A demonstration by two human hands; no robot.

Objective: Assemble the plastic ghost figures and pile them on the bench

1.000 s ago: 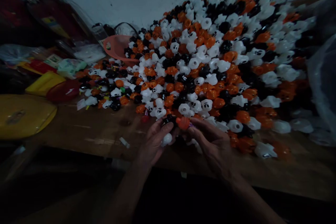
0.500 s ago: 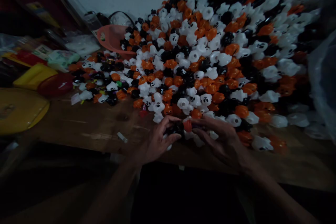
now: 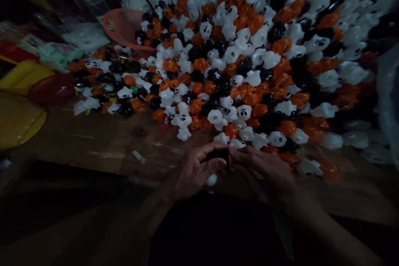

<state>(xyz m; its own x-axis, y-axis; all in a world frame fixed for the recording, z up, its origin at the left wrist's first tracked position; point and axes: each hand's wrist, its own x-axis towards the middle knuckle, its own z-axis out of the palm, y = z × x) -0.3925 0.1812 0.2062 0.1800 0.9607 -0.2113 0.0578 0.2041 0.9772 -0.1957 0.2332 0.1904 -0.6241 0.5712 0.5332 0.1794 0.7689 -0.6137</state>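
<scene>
My left hand (image 3: 195, 170) is wrapped round a black toy piece (image 3: 217, 154) above the table's front edge, its thumb lying over the piece. A small white rounded piece (image 3: 211, 180) shows just under that thumb. My right hand (image 3: 264, 168) meets the black piece from the right, fingers pinched at a dark orange-red bit (image 3: 230, 159) at its end. What else the right fingers hold is hidden. Behind both hands rises a large heap of white, orange and black toy pieces (image 3: 230, 55), some white ones with ghost faces.
On the wooden table (image 3: 102, 141) lies a small pale strip (image 3: 139, 156). An orange basket (image 3: 121, 29) stands at the back left. Yellow lids (image 3: 20, 120), a red dish (image 3: 51, 89) and plastic bags (image 3: 84, 35) are at the left. Clear plastic (image 3: 388, 87) hangs at the right.
My hands have come together, and the red piece that showed between them is now mostly covered by my right fingers. The view has shifted slightly, with the heap appearing larger.
</scene>
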